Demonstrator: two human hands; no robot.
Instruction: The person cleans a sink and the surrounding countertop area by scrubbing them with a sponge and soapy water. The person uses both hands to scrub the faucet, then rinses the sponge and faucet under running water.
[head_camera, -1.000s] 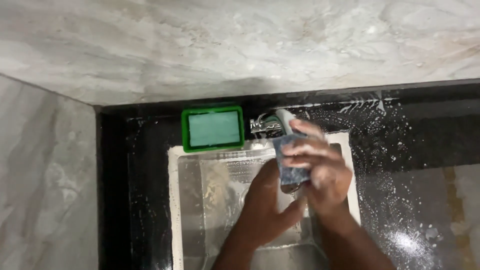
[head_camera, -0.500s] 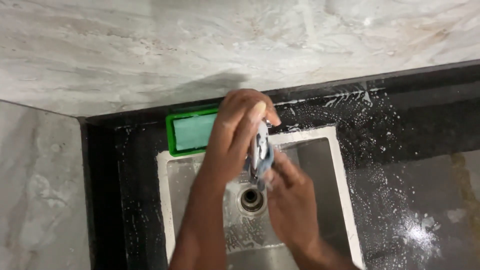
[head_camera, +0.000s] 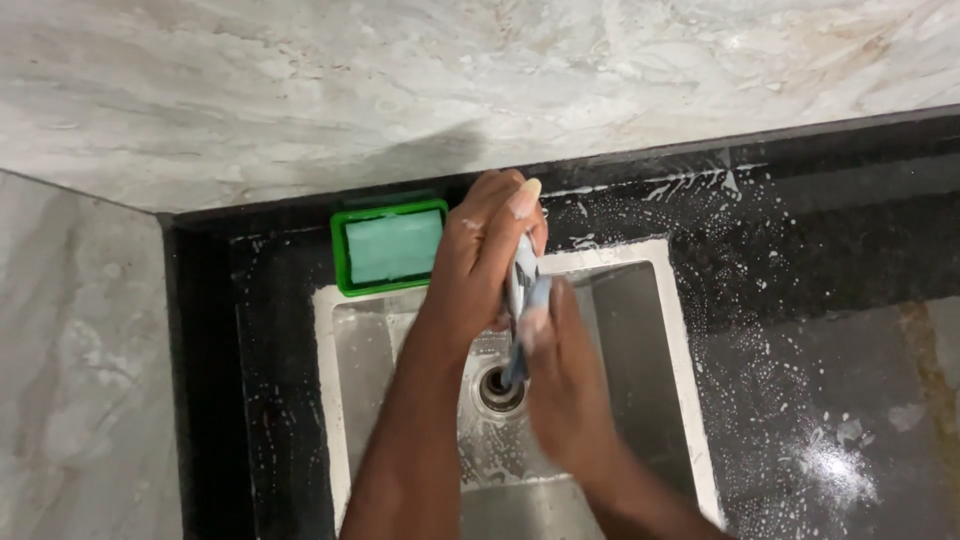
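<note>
My left hand (head_camera: 480, 265) reaches up over a steel sink (head_camera: 325, 400) and grips a thin blue-grey and white flat thing (head_camera: 521, 285), held on edge above the drain (head_camera: 497, 392). My right hand (head_camera: 560, 375) presses against the thing's right side with its fingers flat and slightly blurred. Both forearms come in from the bottom edge. The tap is hidden behind my left hand.
A green soap dish holding a pale green bar (head_camera: 392, 247) sits at the sink's back left corner. The black counter (head_camera: 800, 400) around the sink is wet and flecked with suds. Marble wall rises behind and to the left.
My left hand has come up from under the flat thing and closed over its top. My right hand has dropped from on top of it to its right side.
</note>
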